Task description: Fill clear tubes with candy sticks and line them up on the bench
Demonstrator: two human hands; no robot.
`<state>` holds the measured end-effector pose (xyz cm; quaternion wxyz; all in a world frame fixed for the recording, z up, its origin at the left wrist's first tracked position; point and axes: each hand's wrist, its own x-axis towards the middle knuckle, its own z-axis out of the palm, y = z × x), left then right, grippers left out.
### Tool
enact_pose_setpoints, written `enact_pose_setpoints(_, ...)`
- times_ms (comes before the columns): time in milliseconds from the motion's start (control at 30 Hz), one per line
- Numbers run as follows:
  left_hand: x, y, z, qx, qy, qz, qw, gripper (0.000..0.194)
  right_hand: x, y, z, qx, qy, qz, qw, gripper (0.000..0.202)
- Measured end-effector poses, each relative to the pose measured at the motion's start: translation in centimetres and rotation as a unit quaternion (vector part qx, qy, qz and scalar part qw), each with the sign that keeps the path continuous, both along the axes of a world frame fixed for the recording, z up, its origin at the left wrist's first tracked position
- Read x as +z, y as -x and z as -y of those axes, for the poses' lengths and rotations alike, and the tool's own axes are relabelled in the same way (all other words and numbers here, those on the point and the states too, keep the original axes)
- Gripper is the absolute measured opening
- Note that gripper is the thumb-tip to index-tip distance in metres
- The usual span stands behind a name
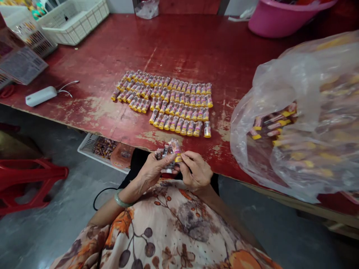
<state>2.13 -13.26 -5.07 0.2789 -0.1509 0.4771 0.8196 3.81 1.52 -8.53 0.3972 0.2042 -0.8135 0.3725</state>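
Both hands pinch one small bottle (176,148) at the table (92,108) edge, left hand (153,169) also clutching spares, right hand (195,170) at its yellow cap; a loose grip likely drops them onto the lap.

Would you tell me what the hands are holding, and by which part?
Both hands, left hand and right hand, pinch one small vial at its yellow-capped lower end.

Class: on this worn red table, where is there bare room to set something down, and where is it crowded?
Bare: between white plastic basket and rows of small yellow-capped vials; also between rows and pink plastic basin. Crowded: right side under clear plastic bag.
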Motion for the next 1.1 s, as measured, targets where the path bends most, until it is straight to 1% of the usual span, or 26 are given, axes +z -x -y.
enact_pose_setpoints(200,-0.1,0.1,-0.2,0.018,0.000,-0.003,1.000,0.034,-0.8,0.2,-0.1,-0.011,-0.060,-0.011,0.998,0.026)
enact_pose_setpoints(333,-0.6,0.4,0.0,0.026,0.022,-0.008,0.999,0.036,-1.0,0.7,0.1,-0.003,-0.064,-0.019,0.998,0.020)
enact_pose_setpoints(400,-0.8,1.3,0.7,0.040,0.047,-0.029,0.998,0.038,-0.9,0.7,0.1,0.008,-0.060,-0.012,0.998,0.017)
enact_pose_setpoints(433,-0.9,2.1,1.4,0.052,0.065,-0.046,0.995,0.040,-0.8,0.7,0.0,0.012,-0.058,-0.010,0.998,0.015)
enact_pose_setpoints(500,-0.8,4.5,3.1,0.088,0.114,-0.088,0.986,0.045,-0.6,0.6,-0.3,0.011,-0.051,-0.009,0.999,0.014)
enact_pose_setpoints(567,-0.5,7.6,5.1,0.115,0.186,-0.144,0.965,0.047,-0.6,0.4,-0.7,0.009,-0.041,-0.003,0.999,0.014)
enact_pose_setpoints(600,-0.3,9.3,6.1,0.113,0.241,-0.174,0.948,0.045,-0.6,0.4,-0.9,0.010,-0.032,0.005,0.999,0.014)
enact_pose_setpoints(667,0.1,12.5,7.6,0.072,0.366,-0.217,0.902,0.033,-0.8,0.2,-1.4,0.010,-0.014,0.020,1.000,0.014)
enact_pose_setpoints(733,0.3,15.0,8.3,0.022,0.458,-0.226,0.859,0.024,-1.0,0.2,-1.8,0.008,-0.010,0.024,1.000,0.015)
enact_pose_setpoints(767,0.3,15.9,8.4,0.005,0.482,-0.224,0.847,0.023,-1.1,0.1,-1.9,0.005,-0.013,0.022,1.000,0.015)
enact_pose_setpoints(867,0.3,17.6,7.8,-0.015,0.496,-0.233,0.836,0.022,-1.4,0.0,-2.7,-0.009,-0.028,0.022,0.999,0.015)
enact_pose_setpoints(933,0.3,18.0,7.5,-0.022,0.502,-0.249,0.828,0.023,-1.3,0.2,-3.8,-0.025,-0.041,0.022,0.999,0.015)
enact_pose_setpoints(1000,0.4,18.0,7.5,-0.014,0.506,-0.265,0.821,0.024,-0.8,0.8,-5.8,-0.053,-0.060,0.015,0.997,0.015)
enact_pose_setpoints(1033,0.4,17.8,7.7,0.010,0.498,-0.263,0.827,0.022,-0.4,1.2,-7.3,-0.075,-0.066,0.009,0.995,0.014)
enact_pose_setpoints(1067,0.4,17.4,7.8,0.049,0.475,-0.256,0.841,0.021,0.1,1.7,-9.1,-0.108,-0.073,0.008,0.991,0.014)
enact_pose_setpoints(1100,0.4,16.8,7.9,0.098,0.434,-0.245,0.861,0.021,0.5,2.3,-11.1,-0.152,-0.083,0.018,0.985,0.016)
